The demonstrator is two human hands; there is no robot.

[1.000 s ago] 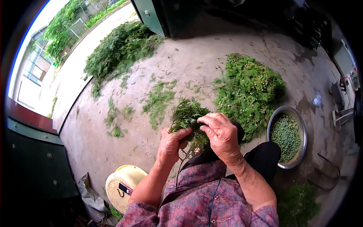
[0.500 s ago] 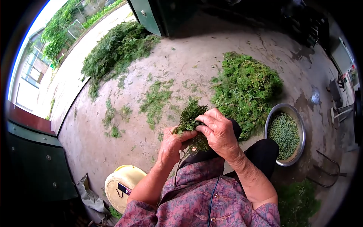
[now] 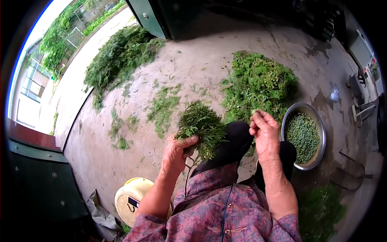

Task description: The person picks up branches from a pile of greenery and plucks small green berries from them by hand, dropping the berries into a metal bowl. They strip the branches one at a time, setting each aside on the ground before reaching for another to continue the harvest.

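Observation:
My left hand (image 3: pixel 176 155) is closed round a leafy evergreen sprig (image 3: pixel 201 125), whose thin bare stem hangs down toward my lap. My right hand (image 3: pixel 266 135) is apart from the sprig, over my right knee, with thumb and fingers pinched together. A small pale green cone (image 3: pixel 254 111) seems to show at its fingertips. To the right of that hand stands a round metal basin (image 3: pixel 323 141) holding many small green cones (image 3: pixel 301 137). Beyond my knees lies a heap of cone-bearing branches (image 3: pixel 260 86) on the floor.
A darker pile of evergreen branches (image 3: pixel 119 60) lies at the far left by a green door (image 3: pixel 147 18). Scattered sprigs (image 3: pixel 163 109) dot the concrete. A pale yellow bucket (image 3: pixel 125 201) is by my left elbow, and a bent metal frame (image 3: pixel 354 175) is at the right.
My right hand has come away from the sprig and moved right, toward the basin. My left hand still holds the sprig, which now shows more fully.

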